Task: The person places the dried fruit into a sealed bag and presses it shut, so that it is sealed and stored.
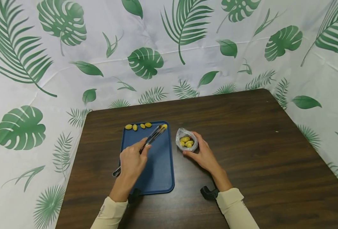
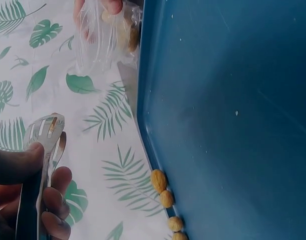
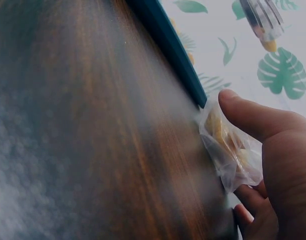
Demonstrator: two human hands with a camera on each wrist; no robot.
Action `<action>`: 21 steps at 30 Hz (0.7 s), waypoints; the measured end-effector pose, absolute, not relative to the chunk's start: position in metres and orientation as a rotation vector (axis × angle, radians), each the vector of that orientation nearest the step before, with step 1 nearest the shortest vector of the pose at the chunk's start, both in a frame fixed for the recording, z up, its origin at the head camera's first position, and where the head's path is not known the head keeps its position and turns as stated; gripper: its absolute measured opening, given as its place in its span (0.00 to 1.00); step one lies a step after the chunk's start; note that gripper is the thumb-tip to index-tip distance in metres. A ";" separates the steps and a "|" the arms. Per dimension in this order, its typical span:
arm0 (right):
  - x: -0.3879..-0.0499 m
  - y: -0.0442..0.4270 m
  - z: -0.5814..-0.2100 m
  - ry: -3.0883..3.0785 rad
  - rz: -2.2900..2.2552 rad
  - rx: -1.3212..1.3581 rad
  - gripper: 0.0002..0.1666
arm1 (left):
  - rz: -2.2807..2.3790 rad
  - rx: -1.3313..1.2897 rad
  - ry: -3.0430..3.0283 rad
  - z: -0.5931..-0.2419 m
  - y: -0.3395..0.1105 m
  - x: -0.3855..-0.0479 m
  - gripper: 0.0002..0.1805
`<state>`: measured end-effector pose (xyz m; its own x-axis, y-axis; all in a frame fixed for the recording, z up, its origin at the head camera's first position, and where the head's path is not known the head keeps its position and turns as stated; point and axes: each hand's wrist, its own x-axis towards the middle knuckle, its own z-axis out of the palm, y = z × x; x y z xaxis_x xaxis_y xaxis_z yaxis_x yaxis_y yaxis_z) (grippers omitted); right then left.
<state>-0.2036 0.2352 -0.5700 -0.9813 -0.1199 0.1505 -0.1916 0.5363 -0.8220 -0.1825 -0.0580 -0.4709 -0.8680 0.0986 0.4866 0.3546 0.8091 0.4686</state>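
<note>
Seemingly midway: four yellow oval pieces [image 1: 135,127] line a blue rectangular tray's far edge [image 1: 160,168]; left hand [image 1: 132,159] grips silver metal tongs [image 1: 154,136] holding a fifth piece [image 1: 164,126] by its right corner; beside it, right hand [image 1: 204,156] holds clear plastic bag [image 1: 181,131], several left.

Place read as a makeshift filming corner; kind of building around it could not be told; white sheeting [image 1: 169,78], printed with green leaves, hung behind the table [image 1: 257,133] and along both sides, creases showing; table top was dark wood-grain with rounded far corners; black wrist-worn gear [image 1: 209,193] near the cuffs also pointed to a recording setup.
</note>
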 end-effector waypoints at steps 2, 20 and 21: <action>-0.203 0.236 -0.571 -2.690 1.443 0.274 0.55 | -0.790 -0.337 -2.559 -0.471 -0.056 -0.182 0.18; -0.203 0.236 -0.569 -2.662 1.469 0.308 0.54 | -0.790 -0.410 -2.566 -0.470 -0.041 -0.177 0.17; -0.203 0.236 -0.569 -2.665 1.468 0.307 0.54 | -0.787 -0.414 -2.566 -0.470 -0.040 -0.177 0.17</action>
